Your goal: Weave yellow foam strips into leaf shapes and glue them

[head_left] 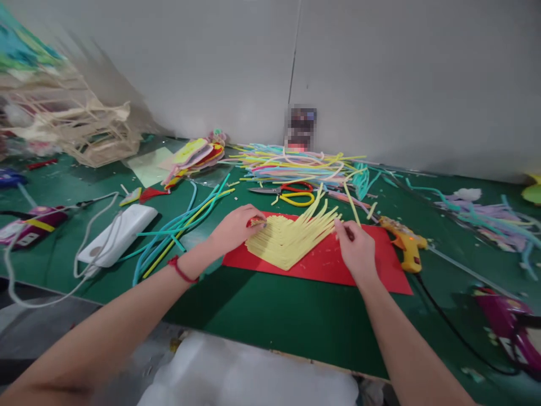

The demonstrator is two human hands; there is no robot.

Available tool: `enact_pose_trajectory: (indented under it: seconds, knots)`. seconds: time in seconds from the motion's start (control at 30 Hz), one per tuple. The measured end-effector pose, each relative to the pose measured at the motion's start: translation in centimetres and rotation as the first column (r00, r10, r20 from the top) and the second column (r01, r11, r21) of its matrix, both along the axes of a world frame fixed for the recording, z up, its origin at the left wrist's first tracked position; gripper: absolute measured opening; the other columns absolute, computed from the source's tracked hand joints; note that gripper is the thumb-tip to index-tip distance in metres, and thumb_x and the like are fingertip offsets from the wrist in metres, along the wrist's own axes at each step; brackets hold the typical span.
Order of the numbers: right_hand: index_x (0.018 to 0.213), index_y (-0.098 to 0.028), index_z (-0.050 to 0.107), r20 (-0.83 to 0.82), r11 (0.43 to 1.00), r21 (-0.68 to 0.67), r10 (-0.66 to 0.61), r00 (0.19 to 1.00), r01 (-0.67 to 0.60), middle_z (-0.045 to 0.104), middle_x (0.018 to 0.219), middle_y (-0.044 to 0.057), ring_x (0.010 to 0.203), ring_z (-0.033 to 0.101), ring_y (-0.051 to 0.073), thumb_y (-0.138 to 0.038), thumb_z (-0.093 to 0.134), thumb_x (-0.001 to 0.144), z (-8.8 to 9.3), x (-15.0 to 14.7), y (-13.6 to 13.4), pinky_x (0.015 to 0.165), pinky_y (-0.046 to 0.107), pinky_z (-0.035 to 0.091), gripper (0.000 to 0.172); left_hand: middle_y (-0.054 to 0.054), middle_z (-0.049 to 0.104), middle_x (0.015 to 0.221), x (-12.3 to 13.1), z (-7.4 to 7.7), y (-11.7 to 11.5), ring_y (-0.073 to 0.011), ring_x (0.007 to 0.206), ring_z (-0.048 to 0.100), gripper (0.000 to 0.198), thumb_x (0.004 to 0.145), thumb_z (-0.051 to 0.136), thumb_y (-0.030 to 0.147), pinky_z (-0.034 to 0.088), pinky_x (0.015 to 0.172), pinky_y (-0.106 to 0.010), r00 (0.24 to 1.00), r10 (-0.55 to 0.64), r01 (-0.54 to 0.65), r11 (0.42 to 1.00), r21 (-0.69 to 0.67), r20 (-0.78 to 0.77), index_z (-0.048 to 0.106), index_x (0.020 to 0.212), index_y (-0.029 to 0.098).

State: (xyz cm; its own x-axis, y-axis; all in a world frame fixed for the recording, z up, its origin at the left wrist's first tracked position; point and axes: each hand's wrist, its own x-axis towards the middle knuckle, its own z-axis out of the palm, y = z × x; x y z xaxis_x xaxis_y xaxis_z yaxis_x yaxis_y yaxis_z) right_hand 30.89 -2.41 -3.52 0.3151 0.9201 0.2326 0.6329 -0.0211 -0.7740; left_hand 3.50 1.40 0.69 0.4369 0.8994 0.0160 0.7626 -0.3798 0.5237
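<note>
A pale yellow heart-like shape (281,245) made of pipe cleaners laid side by side rests on a red sheet (380,259). Its left part is trimmed to a rounded edge, while loose ends fan out toward the upper right. My left hand (236,228), with a red cord at the wrist, is closed at the shape's upper left edge; whatever its curled fingers hold is hidden. On the other side, my right hand (358,251) pinches the end of a yellow pipe cleaner (332,221). Scissors (298,193) with red and yellow handles lie just behind the shape.
A yellow glue gun (408,243) rests at the red sheet's right edge, its black cord running forward. Coloured pipe cleaners (291,166) are heaped by the wall. Blue and green stems (177,225) and a white power strip (118,234) lie left. A purple device (509,327) sits right.
</note>
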Motion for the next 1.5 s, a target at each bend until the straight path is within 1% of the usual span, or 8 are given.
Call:
enact_pose_trajectory:
  seconds: [0.13, 0.33, 0.53, 0.77, 1.0, 1.27, 1.37, 1.5]
  knots:
    - [0.061, -0.02, 0.054, -0.074, 0.997, -0.06, 0.036, 0.997, -0.041, 0.055, 0.055, 0.001, 0.056, 0.049, 0.015, -0.068, 0.039, 0.083, -0.4, 0.9, 0.6, 0.057, 0.027, 0.035, 0.055, -0.008, 0.062, 0.108, 2.1, 0.3, 2.1, -0.0218, 0.098, 0.058, 0.033, 0.077, 0.063, 0.033, 0.044, 0.085, -0.032, 0.994, -0.056, 0.046, 0.994, -0.101, -0.097, 0.061, 0.105, 0.016]
    - [0.059, -0.02, 0.052, -0.118, 0.996, -0.035, 0.082, 0.99, -0.086, 0.056, 0.056, 0.002, 0.056, 0.049, 0.016, -0.071, 0.039, 0.08, -0.6, 1.1, 1.0, 0.056, 0.028, 0.033, 0.056, -0.007, 0.063, 0.094, 3.2, 0.1, 4.2, -0.0198, 0.075, 0.059, 0.054, 0.064, 0.068, 0.034, 0.041, 0.058, -0.026, 0.971, -0.086, 0.036, 0.975, -0.22, -0.223, 0.055, 0.112, 0.013]
    - [0.057, -0.021, 0.05, -0.169, 0.994, -0.012, 0.101, 0.98, -0.105, 0.054, 0.052, 0.002, 0.051, 0.045, 0.015, -0.076, 0.035, 0.078, -0.2, 1.4, 1.2, 0.053, 0.028, 0.033, 0.061, -0.005, 0.063, 0.089, 3.6, 1.4, 4.7, -0.0202, 0.08, 0.055, 0.031, 0.06, 0.066, 0.034, 0.036, 0.062, -0.026, 0.942, -0.202, 0.135, 0.959, -0.248, -0.268, 0.061, 0.086, 0.018]
    - [0.059, -0.02, 0.053, -0.215, 0.998, 0.016, 0.066, 0.974, -0.064, 0.053, 0.053, 0.001, 0.05, 0.045, 0.014, -0.073, 0.04, 0.078, 0.1, 1.7, 1.1, 0.052, 0.027, 0.033, 0.057, 0.0, 0.059, 0.081, 3.6, 3.1, 4.9, -0.0163, 0.071, 0.053, 0.029, 0.065, 0.061, 0.042, 0.033, 0.057, -0.024, 0.93, -0.281, 0.204, 0.93, -0.305, -0.236, 0.054, 0.081, 0.018]
    - [0.06, -0.02, 0.054, -0.241, 0.999, 0.031, 0.043, 0.97, -0.037, 0.052, 0.054, -0.001, 0.051, 0.044, 0.013, -0.065, 0.043, 0.081, 0.0, 1.9, 1.1, 0.053, 0.027, 0.033, 0.051, -0.002, 0.059, 0.086, 3.2, 5.9, 5.0, -0.0196, 0.079, 0.053, 0.031, 0.065, 0.063, 0.042, 0.034, 0.066, -0.026, 0.909, -0.332, 0.276, 0.932, -0.235, -0.253, 0.056, 0.084, 0.018]
    - [0.058, -0.021, 0.051, -0.237, 1.0, 0.028, 0.017, 0.971, -0.011, 0.054, 0.053, 0.001, 0.053, 0.046, 0.016, -0.07, 0.041, 0.078, -0.3, 1.9, 1.4, 0.054, 0.028, 0.032, 0.054, -0.004, 0.064, 0.095, 2.5, 10.0, 5.8, -0.0204, 0.086, 0.056, 0.035, 0.069, 0.064, 0.042, 0.036, 0.07, -0.026, 0.922, -0.29, 0.253, 0.953, -0.167, -0.259, 0.06, 0.093, 0.018]
    - [0.062, -0.022, 0.052, -0.24, 0.998, 0.037, -0.041, 0.97, 0.052, 0.054, 0.053, 0.002, 0.052, 0.047, 0.017, -0.069, 0.038, 0.08, -0.6, 2.2, 1.6, 0.054, 0.029, 0.033, 0.053, -0.006, 0.064, 0.102, 2.7, 10.4, 6.7, -0.0209, 0.09, 0.057, 0.043, 0.071, 0.064, 0.045, 0.038, 0.072, -0.027, 0.951, -0.246, 0.225, 0.966, -0.128, -0.189, 0.06, 0.103, 0.017]
    - [0.065, -0.021, 0.051, -0.261, 0.99, 0.065, -0.104, 0.96, 0.125, 0.051, 0.053, 0.001, 0.051, 0.045, 0.016, -0.068, 0.032, 0.084, -1.1, 2.5, 1.9, 0.053, 0.028, 0.034, 0.054, -0.007, 0.066, 0.103, 3.9, 9.7, 8.5, -0.0223, 0.092, 0.058, 0.049, 0.068, 0.066, 0.047, 0.041, 0.073, -0.028, 0.959, -0.281, 0.261, 0.932, -0.251, -0.045, 0.06, 0.106, 0.016]
